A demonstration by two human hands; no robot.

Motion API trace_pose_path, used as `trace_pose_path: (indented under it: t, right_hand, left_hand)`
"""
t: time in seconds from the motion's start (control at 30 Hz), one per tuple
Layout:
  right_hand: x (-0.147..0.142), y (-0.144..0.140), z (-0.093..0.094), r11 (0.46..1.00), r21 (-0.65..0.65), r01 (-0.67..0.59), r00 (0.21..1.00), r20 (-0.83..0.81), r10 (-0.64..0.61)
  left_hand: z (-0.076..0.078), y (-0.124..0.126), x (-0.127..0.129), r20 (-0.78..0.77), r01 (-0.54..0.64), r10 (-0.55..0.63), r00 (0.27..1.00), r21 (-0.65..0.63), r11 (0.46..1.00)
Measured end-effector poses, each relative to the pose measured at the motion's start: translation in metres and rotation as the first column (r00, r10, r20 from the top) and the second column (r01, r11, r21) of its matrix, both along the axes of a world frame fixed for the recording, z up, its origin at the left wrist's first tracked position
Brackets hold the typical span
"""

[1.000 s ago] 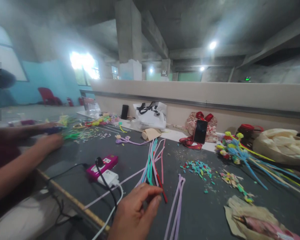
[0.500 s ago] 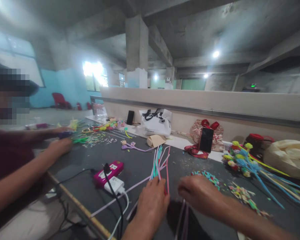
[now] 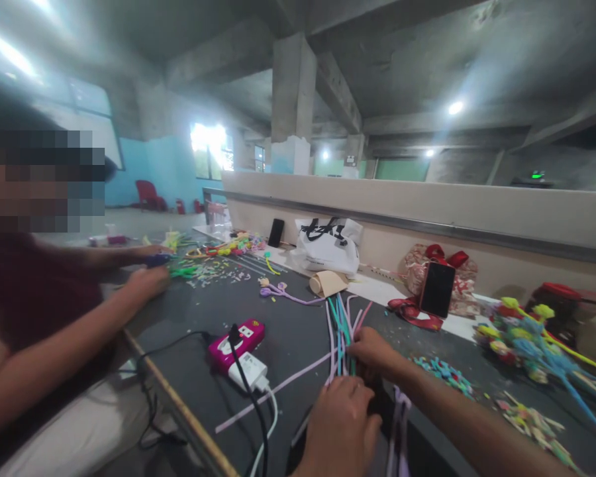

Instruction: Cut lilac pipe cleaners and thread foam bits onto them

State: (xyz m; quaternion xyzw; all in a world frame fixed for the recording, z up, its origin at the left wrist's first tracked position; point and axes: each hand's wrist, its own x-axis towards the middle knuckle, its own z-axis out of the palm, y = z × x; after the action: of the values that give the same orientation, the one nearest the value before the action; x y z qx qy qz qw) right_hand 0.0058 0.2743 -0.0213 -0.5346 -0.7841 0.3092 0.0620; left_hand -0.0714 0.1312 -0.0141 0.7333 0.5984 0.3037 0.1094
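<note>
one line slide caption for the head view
Left hand and right hand at thin lilac and teal stems on dark grey tabletop

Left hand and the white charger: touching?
Apart. The head view shows it: dark tabletop is visible between the left hand and the white charger.

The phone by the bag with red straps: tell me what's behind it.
Behind the phone sits a patterned bag, showing on both sides; beyond it rises the pale partition. Whatever the phone covers directly can't be seen.
</note>
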Motion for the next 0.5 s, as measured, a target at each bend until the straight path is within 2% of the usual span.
trace_pose_path:
  t: [0.1,0.23,0.3,0.4,0.47,0.5]
  right_hand:
    - [0.003,0.001,-0.001,0.994,-0.099,0.038,0.997,-0.067,-0.045]
    - [0.005,-0.003,0.003,0.989,-0.139,0.050,0.985,-0.156,-0.072]
    - [0.007,-0.004,0.006,0.988,-0.149,0.035,0.986,-0.157,-0.059]
    - [0.015,-0.003,0.013,0.992,-0.127,0.002,0.992,-0.122,-0.017]
    - [0.021,-0.001,0.016,0.997,-0.066,-0.025,0.995,-0.098,0.019]
    - [0.024,-0.001,0.018,0.999,-0.024,-0.039,0.995,-0.089,0.037]
  left_hand:
    - [-0.009,-0.002,0.005,0.054,0.028,-0.039,0.998,0.189,0.982]
    - [-0.028,-0.001,0.016,-0.002,0.156,-0.171,0.985,0.423,0.893]
    - [-0.034,-0.002,0.018,-0.022,0.170,-0.183,0.983,0.489,0.855]
    - [-0.035,-0.007,0.015,-0.031,0.150,-0.161,0.986,0.559,0.815]
    - [-0.032,-0.010,0.009,-0.023,0.115,-0.124,0.992,0.565,0.817]
    - [-0.030,-0.012,0.006,-0.019,0.092,-0.097,0.995,0.537,0.839]
